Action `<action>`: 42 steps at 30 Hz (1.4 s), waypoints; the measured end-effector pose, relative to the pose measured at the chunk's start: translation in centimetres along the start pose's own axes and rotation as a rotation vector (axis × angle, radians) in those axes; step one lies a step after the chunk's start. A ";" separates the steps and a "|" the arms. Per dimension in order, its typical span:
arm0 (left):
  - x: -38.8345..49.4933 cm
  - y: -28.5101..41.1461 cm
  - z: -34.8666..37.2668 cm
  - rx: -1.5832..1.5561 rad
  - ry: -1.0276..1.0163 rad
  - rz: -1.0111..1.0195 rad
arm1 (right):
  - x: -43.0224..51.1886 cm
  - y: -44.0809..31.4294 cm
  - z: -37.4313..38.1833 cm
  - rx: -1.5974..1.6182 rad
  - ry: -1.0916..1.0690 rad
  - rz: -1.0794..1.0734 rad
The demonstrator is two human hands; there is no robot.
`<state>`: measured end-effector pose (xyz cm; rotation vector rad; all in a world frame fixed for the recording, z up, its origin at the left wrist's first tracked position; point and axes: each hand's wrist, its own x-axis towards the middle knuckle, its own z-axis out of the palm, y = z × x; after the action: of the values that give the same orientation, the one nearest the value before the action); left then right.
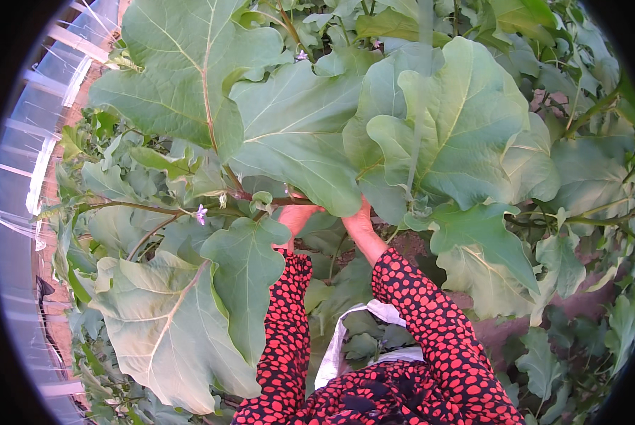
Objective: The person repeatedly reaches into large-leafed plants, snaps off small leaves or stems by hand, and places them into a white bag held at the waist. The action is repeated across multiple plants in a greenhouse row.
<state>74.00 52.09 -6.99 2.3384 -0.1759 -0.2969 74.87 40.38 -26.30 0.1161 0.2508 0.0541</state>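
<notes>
Both arms reach forward into an eggplant plant with broad lobed leaves. My left hand [297, 217] is beneath a brownish stem [288, 201], its fingers hidden by the stem and a large leaf [301, 138]. Close beside it, my right hand [359, 220] goes under the same leaf, and its fingertips are covered too. What either hand touches or holds cannot be seen. Small purple flowers, one of them a blossom [201, 214], hang from the branch left of my left hand. A drooping leaf [245, 281] partly overlaps my left wrist.
A white bag [330, 361] with leaves in it stands open against my body, between my forearms. A translucent plastic sheet wall [17, 212] runs along the left. A pale vertical string [417, 133] passes before the right-hand leaf [463, 122]. Soil [487, 334] shows at lower right.
</notes>
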 end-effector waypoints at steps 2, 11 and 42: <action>0.6 -1.1 0.6 0.308 0.136 0.348 | -0.2 1.5 0.7 -0.740 0.042 -0.245; -0.4 -3.2 3.7 -1.117 0.164 -0.063 | -0.8 1.2 0.8 -1.073 -0.052 -0.405; -10.0 6.7 3.7 -1.177 0.911 0.259 | -16.4 -1.7 17.2 -1.177 0.130 0.002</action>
<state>63.13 47.01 -3.13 1.0781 0.1311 0.6456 63.42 35.70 -5.92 -1.0603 0.3156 0.2033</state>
